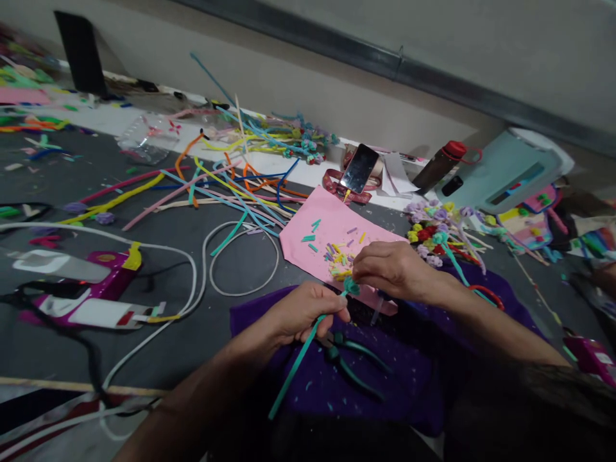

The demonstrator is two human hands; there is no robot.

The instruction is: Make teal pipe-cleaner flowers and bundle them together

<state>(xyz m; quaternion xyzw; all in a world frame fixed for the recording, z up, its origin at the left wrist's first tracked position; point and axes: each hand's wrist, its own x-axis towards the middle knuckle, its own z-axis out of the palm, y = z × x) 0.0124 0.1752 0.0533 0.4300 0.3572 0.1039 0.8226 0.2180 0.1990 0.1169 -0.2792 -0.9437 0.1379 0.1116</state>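
Note:
My left hand (pixel 308 311) pinches a teal pipe cleaner (pixel 296 372), whose long stem slants down toward me. At its upper end is a small fuzzy teal flower head (pixel 352 286). My right hand (pixel 392 266) is closed just beside that flower head, fingertips bent together; what they pinch, if anything, is hidden. Under both hands lies a pink sheet (pixel 332 215) with short cut pipe-cleaner pieces (pixel 339 256) in yellow, purple and teal. Dark-handled pliers (pixel 359 372) rest on a purple cloth (pixel 414 398) below my left hand.
Loose pipe cleaners (pixel 231 183) and finished flowers (pixel 308 144) lie toward the wall. More flowers (pixel 428 234) are on the right. Two magenta-and-white glue guns (pixel 91 301) and a white cable (pixel 192 263) lie left. A phone (pixel 360 168), bottle (pixel 440 167) and bin (pixel 514 167) stand behind.

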